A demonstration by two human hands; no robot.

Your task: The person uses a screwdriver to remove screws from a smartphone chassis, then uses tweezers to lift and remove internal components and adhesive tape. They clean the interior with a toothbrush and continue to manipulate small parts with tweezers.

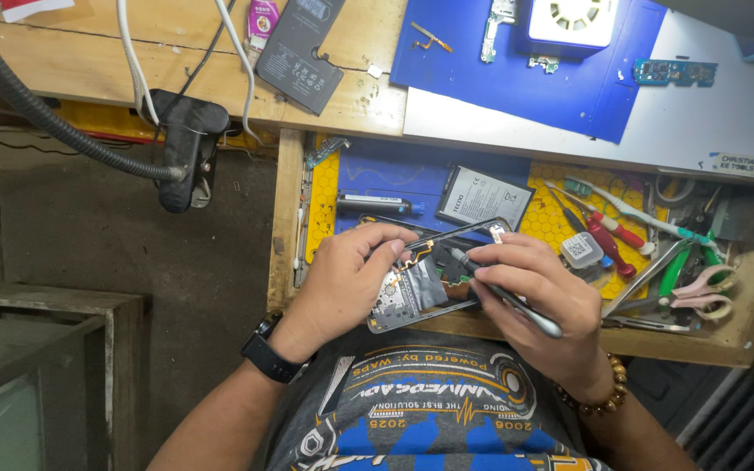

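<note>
The left hand (342, 279) is closed around an opened phone (434, 275), thumb and fingers pinching its upper rim, and holds it above the near edge of the drawer tray (700, 344) that sits below the counter (342, 105). The right hand (538, 301) is closed in a pen grip on a slim metal tool (503, 292), its tip resting inside the phone near the top edge.

Judgement on method: the step is fine work at the tool tip, so the left hand should keep the frame steady and level, and the tool should be pressed lightly and kept on the part being worked, clear of the thin orange ribbon cable (419, 253) beside it (this looks easily torn).

Condition of the phone: back cover off, dark frame exposed, a silvery shield plate at the lower left, black components in the middle. A flat battery (482, 197) and a dark tube (377, 205) lie on the blue mat (412, 170) just beyond.
</note>
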